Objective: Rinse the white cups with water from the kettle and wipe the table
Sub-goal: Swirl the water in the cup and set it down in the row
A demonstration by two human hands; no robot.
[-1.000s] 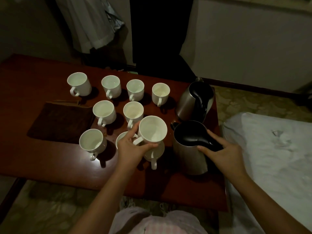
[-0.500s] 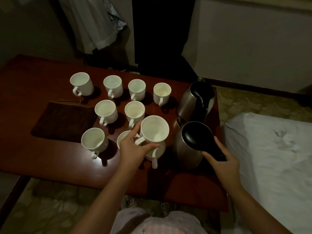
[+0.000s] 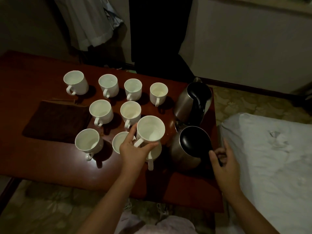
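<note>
Head view: the left hand (image 3: 133,149) holds a cup (image 3: 150,130) lifted above the tabletop (image 3: 42,168), thumb under its near side, forefinger up along its left wall, so its fingers are wrapped around the cup. The cup tilts toward the camera and hangs over two more cups, a near cup (image 3: 152,153) right under it and another (image 3: 120,142) just to the left. Seven further cups stand upright in loose rows behind and to the left; the back-left one (image 3: 76,82) is farthest away. Whether the cups hold water I cannot tell in this dim light.

The right hand (image 3: 222,162) curls its fingers (image 3: 213,157) round the black handle of the kettle (image 3: 187,149), which stands just right of the held cup. A second kettle (image 3: 192,102) stands behind it. A dark cloth (image 3: 57,121) lies flat at the left, beside the cups. A bed (image 3: 270,157) runs along the right edge.

The step in hand looks like pouring into the held cup. To do it well: level the cup first, bring the spout over its mouth, tip the kettle slowly, and pour only a little so it can be swirled without slopping. The cup's handle looks unused, so the grip on the wall should stay firm. The cloth is in reach for spills.
</note>
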